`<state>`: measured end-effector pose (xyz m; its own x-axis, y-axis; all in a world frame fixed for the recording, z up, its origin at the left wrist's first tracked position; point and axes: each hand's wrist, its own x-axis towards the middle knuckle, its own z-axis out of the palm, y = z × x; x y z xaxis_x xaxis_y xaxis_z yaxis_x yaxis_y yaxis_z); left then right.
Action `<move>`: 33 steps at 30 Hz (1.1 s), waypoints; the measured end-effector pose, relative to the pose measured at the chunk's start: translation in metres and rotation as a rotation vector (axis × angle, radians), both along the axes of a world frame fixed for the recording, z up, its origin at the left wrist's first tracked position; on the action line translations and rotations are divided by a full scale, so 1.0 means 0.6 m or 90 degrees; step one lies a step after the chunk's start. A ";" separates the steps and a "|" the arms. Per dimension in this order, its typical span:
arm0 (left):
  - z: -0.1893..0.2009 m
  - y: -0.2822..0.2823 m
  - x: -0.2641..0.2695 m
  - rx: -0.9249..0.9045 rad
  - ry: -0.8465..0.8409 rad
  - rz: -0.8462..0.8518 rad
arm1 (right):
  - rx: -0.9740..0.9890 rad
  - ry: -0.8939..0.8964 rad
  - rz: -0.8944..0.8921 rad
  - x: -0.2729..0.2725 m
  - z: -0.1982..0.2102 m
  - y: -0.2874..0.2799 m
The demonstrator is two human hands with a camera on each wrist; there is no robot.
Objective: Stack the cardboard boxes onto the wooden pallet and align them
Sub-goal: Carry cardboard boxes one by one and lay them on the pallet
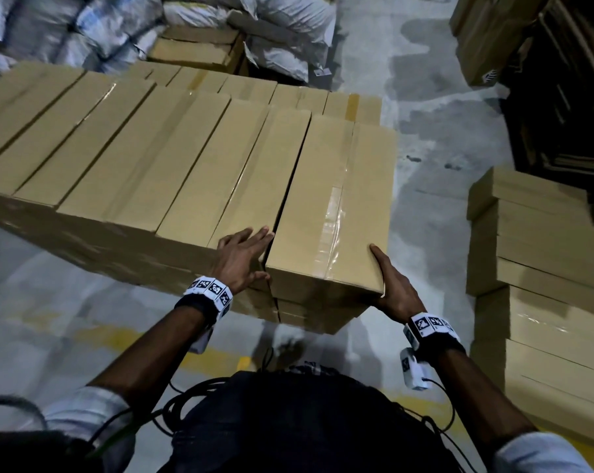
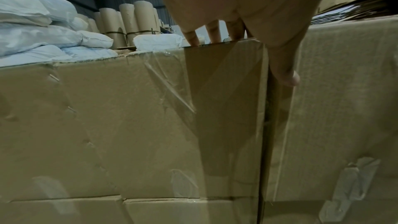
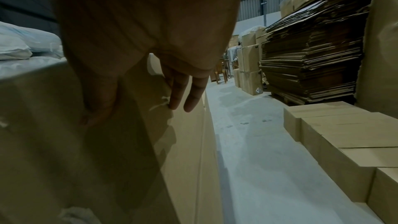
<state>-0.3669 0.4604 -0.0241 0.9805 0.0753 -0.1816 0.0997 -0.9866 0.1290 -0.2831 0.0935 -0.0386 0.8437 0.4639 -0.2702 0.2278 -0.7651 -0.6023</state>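
I see the stack (image 1: 145,148) of long cardboard boxes; the pallet is hidden. The end box (image 1: 326,213) lies at its right edge, a narrow gap beside it. My left hand (image 1: 242,259) lies flat on the neighbour's near end; my right hand (image 1: 392,286) cups the end box's near right corner, thumb on top. Pushing unevenly could skew it or tip it off that edge.

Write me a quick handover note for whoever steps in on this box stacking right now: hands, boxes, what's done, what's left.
Left hand: open, flat on the top near end of the neighbouring long brown cardboard box, thumb at the gap.
Right hand: holds the near right corner of the rightmost taped brown cardboard box, thumb on top.
Done: a top row of long boxes lies side by side on the stack; the pallet is hidden beneath.
Left: the rightmost box sits proud at the near end with a narrow gap; push it flush. More brown boxes stacked on the floor to the right look still to load.
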 end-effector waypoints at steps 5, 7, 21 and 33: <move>-0.003 0.005 0.002 0.004 -0.016 0.000 | -0.001 0.005 -0.002 0.013 0.005 0.008; -0.002 0.004 0.005 0.017 -0.012 -0.001 | -0.002 0.005 -0.007 0.018 0.006 0.010; -0.004 0.009 0.009 0.042 -0.008 -0.010 | -0.006 0.029 -0.016 0.021 0.006 0.012; -0.010 0.013 0.005 0.023 -0.025 -0.019 | -0.027 0.033 -0.022 0.018 0.008 0.014</move>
